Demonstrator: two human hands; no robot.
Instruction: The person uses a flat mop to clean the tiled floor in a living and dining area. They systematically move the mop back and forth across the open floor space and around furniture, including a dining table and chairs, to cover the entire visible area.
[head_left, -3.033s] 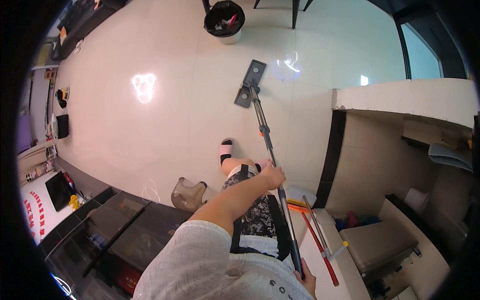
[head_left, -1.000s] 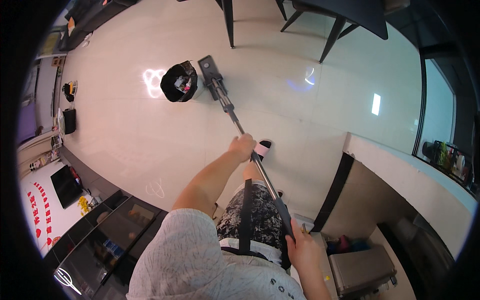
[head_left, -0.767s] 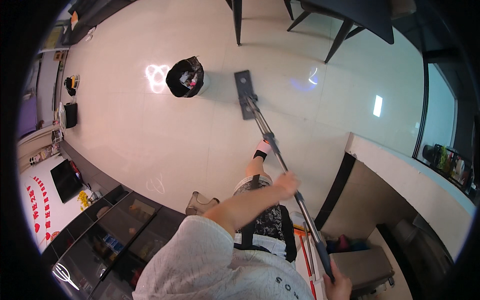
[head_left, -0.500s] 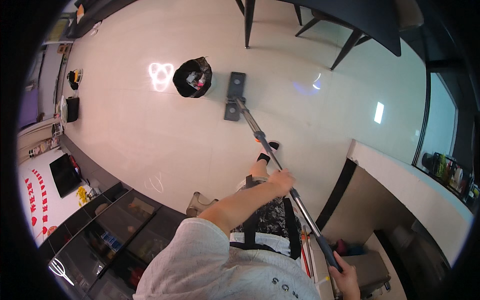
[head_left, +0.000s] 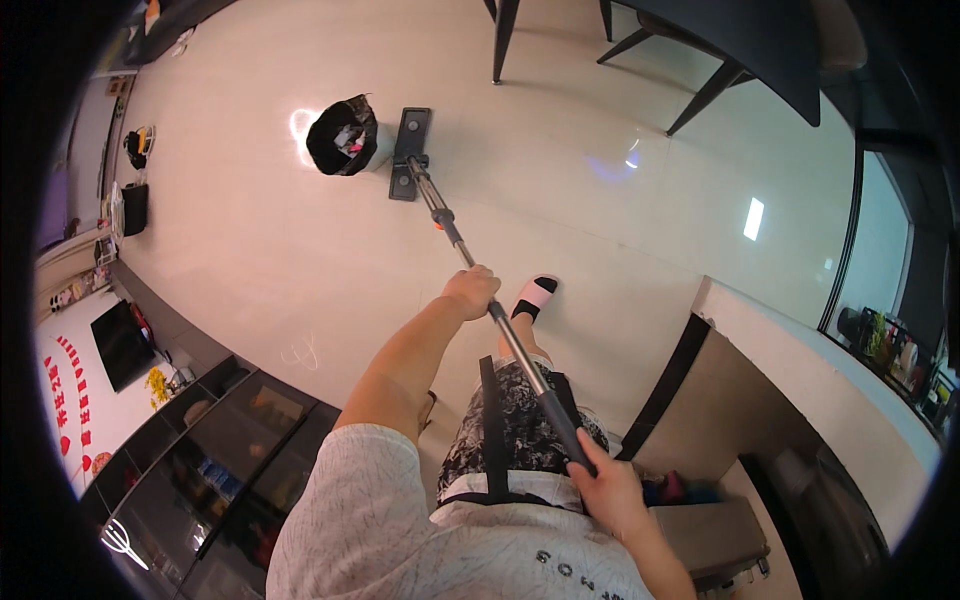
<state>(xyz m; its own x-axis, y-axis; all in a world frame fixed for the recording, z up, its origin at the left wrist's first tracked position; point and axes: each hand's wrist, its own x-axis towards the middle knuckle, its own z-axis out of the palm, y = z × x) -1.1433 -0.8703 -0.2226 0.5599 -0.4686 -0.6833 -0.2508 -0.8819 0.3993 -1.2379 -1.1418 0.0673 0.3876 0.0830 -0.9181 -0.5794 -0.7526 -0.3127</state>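
A flat mop (head_left: 470, 254) runs slantwise across the view, its long metal pole ending in a dark grey grip. Partway along the pole my left hand (head_left: 471, 291) is wrapped round it, arm stretched forward. Nearer my waist, my right hand (head_left: 606, 482) closes on the dark grip at the pole's upper end. The rectangular grey mop head (head_left: 411, 135) lies flat on the pale tiled floor. Just left of it stands a trash bin (head_left: 342, 136) lined with a black bag, with crumpled litter inside; whether the two touch I cannot tell.
A dark table (head_left: 740, 50) with slim-legged chairs stands at the far right. On the near left is a dark glass-door cabinet (head_left: 230, 440). A white-topped partition (head_left: 790, 370) borders the right side. My foot in a sandal (head_left: 536, 293) is on the floor ahead.
The mop head has moved left, closer to the bin. Both hands have shifted left with the pole, still gripping it. The bin appears further left in the view.
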